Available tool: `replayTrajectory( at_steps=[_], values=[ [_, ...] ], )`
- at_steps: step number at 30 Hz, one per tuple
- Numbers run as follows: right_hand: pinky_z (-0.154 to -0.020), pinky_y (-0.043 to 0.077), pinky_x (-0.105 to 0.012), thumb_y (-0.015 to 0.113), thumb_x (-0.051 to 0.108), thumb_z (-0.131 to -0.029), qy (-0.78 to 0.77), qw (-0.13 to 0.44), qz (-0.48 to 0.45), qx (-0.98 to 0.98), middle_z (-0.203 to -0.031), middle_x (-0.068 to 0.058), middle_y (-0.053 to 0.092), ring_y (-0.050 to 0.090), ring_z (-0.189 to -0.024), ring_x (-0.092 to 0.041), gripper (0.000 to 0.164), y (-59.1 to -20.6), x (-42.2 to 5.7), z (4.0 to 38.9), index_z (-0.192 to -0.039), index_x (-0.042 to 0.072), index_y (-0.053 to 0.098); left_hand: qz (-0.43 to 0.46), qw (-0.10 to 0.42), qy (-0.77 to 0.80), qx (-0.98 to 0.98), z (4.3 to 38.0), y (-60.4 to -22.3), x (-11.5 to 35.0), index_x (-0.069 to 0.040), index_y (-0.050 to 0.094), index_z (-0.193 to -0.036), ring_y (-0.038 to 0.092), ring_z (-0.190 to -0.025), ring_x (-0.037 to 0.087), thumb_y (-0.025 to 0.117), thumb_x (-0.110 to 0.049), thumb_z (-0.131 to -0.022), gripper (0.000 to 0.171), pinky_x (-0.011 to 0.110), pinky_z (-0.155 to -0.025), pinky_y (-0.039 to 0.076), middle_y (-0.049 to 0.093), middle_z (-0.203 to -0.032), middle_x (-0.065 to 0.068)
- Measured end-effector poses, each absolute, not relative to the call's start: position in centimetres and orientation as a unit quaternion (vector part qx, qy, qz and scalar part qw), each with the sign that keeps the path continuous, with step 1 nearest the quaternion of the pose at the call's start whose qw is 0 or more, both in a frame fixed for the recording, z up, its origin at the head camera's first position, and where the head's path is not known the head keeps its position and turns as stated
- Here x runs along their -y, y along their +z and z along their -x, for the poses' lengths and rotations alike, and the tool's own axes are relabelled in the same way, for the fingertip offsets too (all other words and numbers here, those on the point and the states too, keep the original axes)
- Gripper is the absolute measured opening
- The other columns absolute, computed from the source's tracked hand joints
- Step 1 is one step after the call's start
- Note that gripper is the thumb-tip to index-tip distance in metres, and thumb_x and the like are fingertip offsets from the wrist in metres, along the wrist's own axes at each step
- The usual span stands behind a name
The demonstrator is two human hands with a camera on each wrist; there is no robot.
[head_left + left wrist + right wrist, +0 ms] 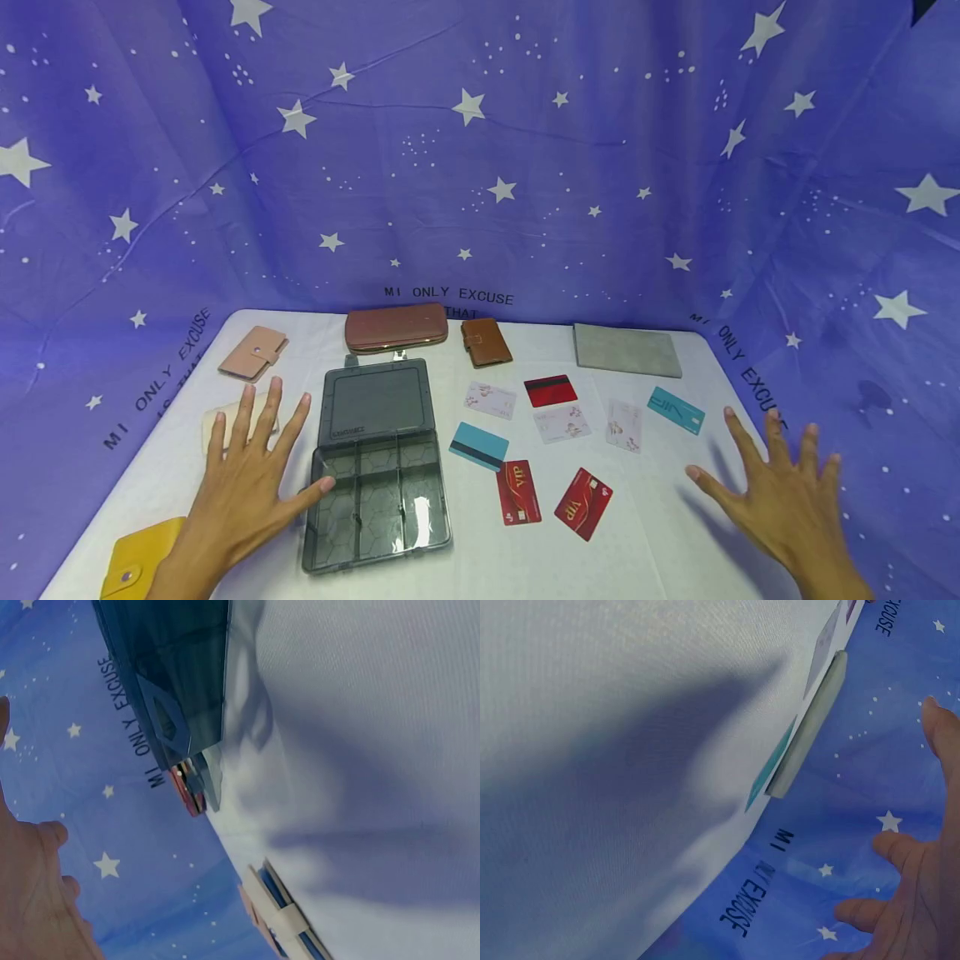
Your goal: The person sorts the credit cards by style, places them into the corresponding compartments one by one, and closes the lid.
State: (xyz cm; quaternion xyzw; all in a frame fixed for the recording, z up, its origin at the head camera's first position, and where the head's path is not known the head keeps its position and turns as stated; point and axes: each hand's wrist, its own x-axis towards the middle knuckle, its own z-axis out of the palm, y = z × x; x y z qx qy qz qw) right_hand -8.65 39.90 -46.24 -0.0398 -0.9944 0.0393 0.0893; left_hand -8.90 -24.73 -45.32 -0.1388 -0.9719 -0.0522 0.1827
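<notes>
My left hand (243, 492) hovers with spread fingers over the table's left side, between a yellow card holder (142, 557) and a dark translucent divided box (378, 500). A cream card holder (213, 427) lies partly hidden behind its fingers. Out at the right, my right hand (787, 500) is also spread in the air and holds nothing. Its nearest item is a teal VIP card (676, 411). Between the hands lie a blue card (479, 447) with a dark stripe, red VIP cards (518, 492), a striped red card (551, 391) and white flowered cards (563, 423).
Along the back edge are a pink card holder (253, 353), a reddish-brown long wallet (396, 327), a small brown wallet (486, 342) and a flat grey wallet (627, 350). The box's lid (377, 403) lies folded back. A starry purple curtain (480, 167) surrounds the white table (637, 542).
</notes>
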Motion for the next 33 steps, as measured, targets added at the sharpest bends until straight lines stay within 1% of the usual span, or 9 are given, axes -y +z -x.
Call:
replayTrajectory(
  at_steps=[9,14,17,19,21,24,28,31,33],
  values=[
    [-0.102,-0.023,-0.075,0.056,0.077,-0.083,0.032,0.094,0.018,0.995,-0.160,-0.033,0.002,-0.018,-0.138,-0.064,0.101,-46.1,-39.0,8.7,-0.161,0.033,0.009,0.141,0.178,-0.054,0.972,8.9,-45.5,24.3,-0.024,0.021,-0.160,-0.010,-0.155,0.034,0.060,-0.077,-0.078,0.105,0.054,-0.121,-0.016,-0.001,-0.169,0.009],
    [-0.108,-0.011,-0.078,0.061,0.074,-0.082,0.042,0.124,-0.010,0.991,-0.159,-0.032,0.017,-0.012,-0.144,-0.059,0.099,-46.4,-37.2,8.6,-0.160,0.030,0.017,0.141,0.172,-0.059,0.973,8.8,-45.7,24.0,-0.025,0.021,-0.160,-0.007,-0.155,0.034,0.059,-0.077,-0.079,0.104,0.053,-0.121,-0.015,-0.001,-0.169,0.008],
    [-0.110,0.003,-0.078,0.067,0.068,-0.081,0.079,0.142,-0.042,0.986,-0.157,-0.030,0.029,0.001,-0.148,-0.055,0.097,-46.8,-35.2,8.4,-0.159,0.028,0.026,0.141,0.154,-0.075,0.975,8.5,-45.9,23.5,-0.026,0.020,-0.160,-0.005,-0.155,0.034,0.059,-0.075,-0.081,0.101,0.054,-0.122,-0.013,-0.002,-0.169,0.006],
    [-0.107,0.015,-0.077,0.072,0.064,-0.079,0.115,0.141,-0.065,0.981,-0.153,-0.025,0.038,0.017,-0.147,-0.052,0.094,-47.2,-33.5,8.2,-0.156,0.026,0.033,0.142,0.129,-0.104,0.976,8.2,-46.0,23.2,-0.026,0.019,-0.160,-0.003,-0.155,0.034,0.060,-0.072,-0.084,0.098,0.059,-0.122,-0.005,0.000,-0.169,0.005],
    [-0.102,0.028,-0.072,0.078,0.061,-0.076,0.144,0.129,-0.089,0.977,-0.146,-0.019,0.048,0.034,-0.139,-0.045,0.091,-47.5,-31.9,8.0,-0.152,0.025,0.041,0.143,0.103,-0.135,0.975,7.8,-46.2,22.9,-0.027,0.020,-0.160,0.003,-0.155,0.036,0.063,-0.068,-0.085,0.095,0.066,-0.119,0.007,0.004,-0.169,0.005],
    [-0.099,0.038,-0.064,0.085,0.055,-0.070,0.183,0.094,-0.117,0.972,-0.134,-0.005,0.058,0.048,-0.125,-0.031,0.083,-47.9,-29.7,7.9,-0.141,0.027,0.054,0.146,0.075,-0.176,0.971,7.3,-46.4,22.7,-0.028,0.025,-0.159,0.018,-0.150,0.041,0.070,-0.060,-0.085,0.093,0.069,-0.108,0.028,0.015,-0.167,0.010],
    [-0.100,0.046,-0.052,0.092,0.048,-0.063,0.196,0.038,-0.140,0.970,-0.121,0.012,0.061,0.051,-0.114,-0.013,0.073,-48.0,-27.5,8.2,-0.129,0.035,0.063,0.150,0.075,-0.199,0.966,6.6,-46.7,22.9,-0.028,0.033,-0.156,0.040,-0.135,0.041,0.082,-0.048,-0.078,0.095,0.065,-0.099,0.042,0.036,-0.157,0.017],
    [-0.094,0.051,-0.038,0.092,0.044,-0.062,0.185,0.002,-0.157,0.970,-0.112,0.017,0.057,0.047,-0.105,-0.004,0.068,-48.0,-26.4,8.7,-0.124,0.039,0.066,0.151,0.086,-0.202,0.964,6.3,-46.9,23.1,-0.027,0.040,-0.153,0.049,-0.123,0.034,0.088,-0.041,-0.072,0.096,0.058,-0.093,0.049,0.050,-0.142,0.015],
    [-0.088,0.050,-0.031,0.092,0.043,-0.064,0.176,-0.019,-0.164,0.970,-0.106,0.017,0.054,0.044,-0.099,-0.002,0.063,-48.0,-25.9,9.1,-0.121,0.040,0.067,0.151,0.091,-0.203,0.963,6.1,-47.1,23.3,-0.023,0.044,-0.151,0.052,-0.115,0.027,0.090,-0.038,-0.068,0.096,0.051,-0.088,0.051,0.056,-0.131,0.011]
  ],
)
